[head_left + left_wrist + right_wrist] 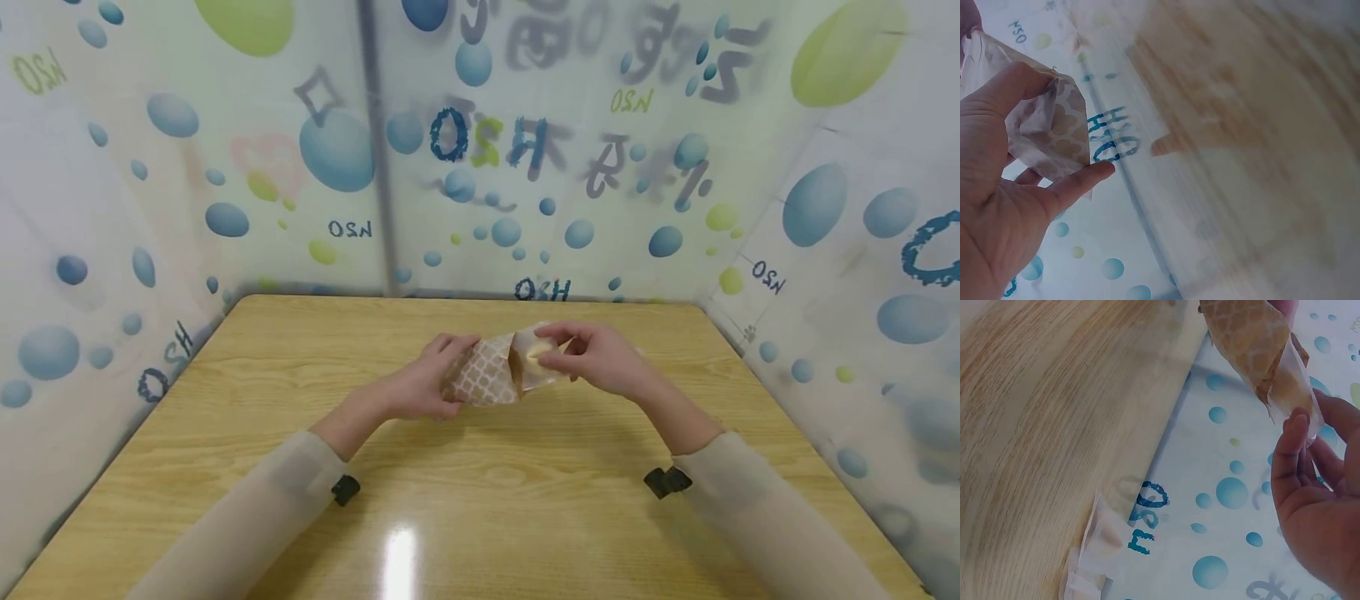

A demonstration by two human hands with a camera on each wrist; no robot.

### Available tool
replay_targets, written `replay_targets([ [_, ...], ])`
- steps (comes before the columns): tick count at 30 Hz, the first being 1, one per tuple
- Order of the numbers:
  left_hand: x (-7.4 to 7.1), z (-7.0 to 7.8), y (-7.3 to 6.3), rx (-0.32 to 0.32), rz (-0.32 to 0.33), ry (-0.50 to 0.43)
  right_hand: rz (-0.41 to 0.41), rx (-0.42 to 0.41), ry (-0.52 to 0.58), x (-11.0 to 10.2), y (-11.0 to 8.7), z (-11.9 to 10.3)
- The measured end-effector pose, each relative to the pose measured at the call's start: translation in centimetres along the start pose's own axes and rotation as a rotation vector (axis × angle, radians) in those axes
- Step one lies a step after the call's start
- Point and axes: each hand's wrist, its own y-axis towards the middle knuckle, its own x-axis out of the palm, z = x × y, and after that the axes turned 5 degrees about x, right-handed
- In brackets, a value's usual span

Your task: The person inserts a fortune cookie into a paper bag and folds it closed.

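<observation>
A brown paper bag (485,372) with a white lattice pattern is tilted on its side over the middle of the table, its mouth facing right. My left hand (425,379) grips the bag's closed end, thumb on one side and fingers on the other; the left wrist view shows the crumpled paper (1054,125) between them. At the mouth, my right hand (596,357) pinches a small see-through packet (534,354) with a pale yellow piece inside. In the right wrist view the packet (1294,387) sits partly within the bag's opening, thumb and fingertips on its outer end.
More see-through packets (1105,540) with pale contents lie on the wooden table (480,500), beyond my right hand. A patterned curtain (285,167) with blue and green drops encloses the table at the back and both sides. Dark bands (667,482) circle both wrists.
</observation>
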Motion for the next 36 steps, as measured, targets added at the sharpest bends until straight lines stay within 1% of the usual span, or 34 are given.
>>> replay_targets([
  [8,0.0,-0.1,0.0,0.004,0.019,-0.010,0.060,-0.075,-0.079,1.5,0.3,-0.1],
  [12,0.1,-0.1,0.0,-0.002,0.020,-0.018,0.062,-0.097,-0.116,2.2,0.4,-0.1],
  [15,0.1,-0.1,0.0,-0.010,0.017,-0.020,0.067,-0.096,-0.110,2.2,0.4,0.1],
  [20,-0.2,-0.3,-0.2,-0.025,0.021,-0.026,0.106,-0.093,-0.056,1.2,0.1,1.1],
  [24,-0.4,-0.4,-0.2,-0.029,0.026,-0.029,0.088,-0.099,-0.030,0.8,-0.1,1.9],
  [29,-0.4,-0.4,-0.1,-0.028,0.024,-0.038,0.077,-0.093,-0.043,1.1,0.0,2.3],
  [36,-0.3,-0.2,-0.1,-0.032,0.013,-0.047,0.073,-0.094,-0.047,1.7,0.4,2.1],
])
